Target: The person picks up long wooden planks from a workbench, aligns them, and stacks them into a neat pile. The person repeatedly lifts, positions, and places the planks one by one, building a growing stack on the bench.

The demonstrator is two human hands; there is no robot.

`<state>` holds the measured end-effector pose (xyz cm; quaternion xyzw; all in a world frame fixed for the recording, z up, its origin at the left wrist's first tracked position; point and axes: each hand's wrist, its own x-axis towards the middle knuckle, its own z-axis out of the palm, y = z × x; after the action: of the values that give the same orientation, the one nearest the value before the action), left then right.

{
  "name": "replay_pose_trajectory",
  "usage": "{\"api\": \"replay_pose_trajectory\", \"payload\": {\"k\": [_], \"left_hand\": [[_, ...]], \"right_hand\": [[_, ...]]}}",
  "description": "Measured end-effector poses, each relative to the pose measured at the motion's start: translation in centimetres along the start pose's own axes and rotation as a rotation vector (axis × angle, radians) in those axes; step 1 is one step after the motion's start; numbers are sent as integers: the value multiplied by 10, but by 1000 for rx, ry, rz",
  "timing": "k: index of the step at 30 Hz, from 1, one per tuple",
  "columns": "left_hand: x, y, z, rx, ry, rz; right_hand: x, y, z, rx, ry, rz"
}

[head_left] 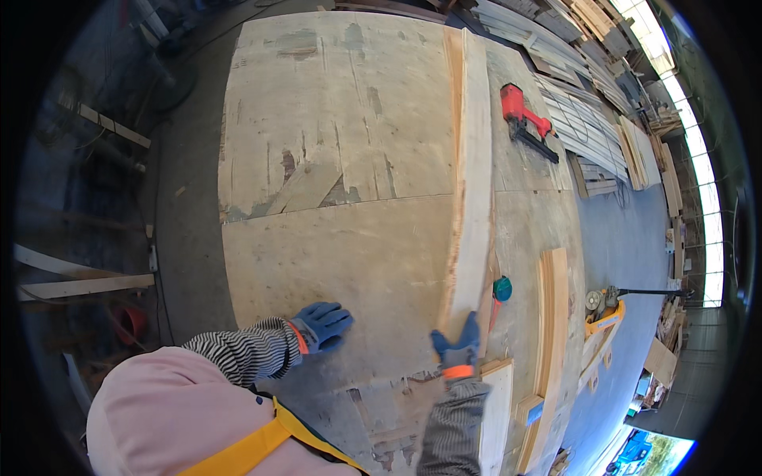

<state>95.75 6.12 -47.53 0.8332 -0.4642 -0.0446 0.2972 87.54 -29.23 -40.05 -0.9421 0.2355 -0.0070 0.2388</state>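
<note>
A long pale wooden board (475,143) runs away from me across the plywood worktop (341,246), its left edge darker and rough. My right hand (458,345), in a blue glove with an orange cuff, is at the board's near end, thumb and fingers spread across its width. Left of the board, my left hand (324,325), gloved the same, lies on the plywood with its fingers stretched out and nothing visible in them. Just right of the board is a small item with a round dark green head (502,289) and a red part.
A red and black nail gun (524,119) lies on the worktop's far right. Narrow wooden strips (552,317) and a short board (497,412) are at right. Beyond stand a yellow-framed machine (606,317) and stacked lumber (583,119). Wooden pieces (87,285) jut in at left.
</note>
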Motion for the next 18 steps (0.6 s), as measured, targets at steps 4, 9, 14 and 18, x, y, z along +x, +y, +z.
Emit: {"api": "replay_pose_trajectory", "payload": {"k": [4, 9, 14, 18], "left_hand": [[-2, -10, -3, -201, 31, -19], [-7, -1, -28, -276, 114, -241], [-9, 7, -22, -179, 240, -284], [18, -2, -10, -104, 259, -277]], "right_hand": [[-104, -68, 58, 58, 12, 133], [-234, -74, 47, -105, -201, 237], [-298, -40, 29, -330, -319, 223], [-246, -37, 35, -317, -301, 202]]}}
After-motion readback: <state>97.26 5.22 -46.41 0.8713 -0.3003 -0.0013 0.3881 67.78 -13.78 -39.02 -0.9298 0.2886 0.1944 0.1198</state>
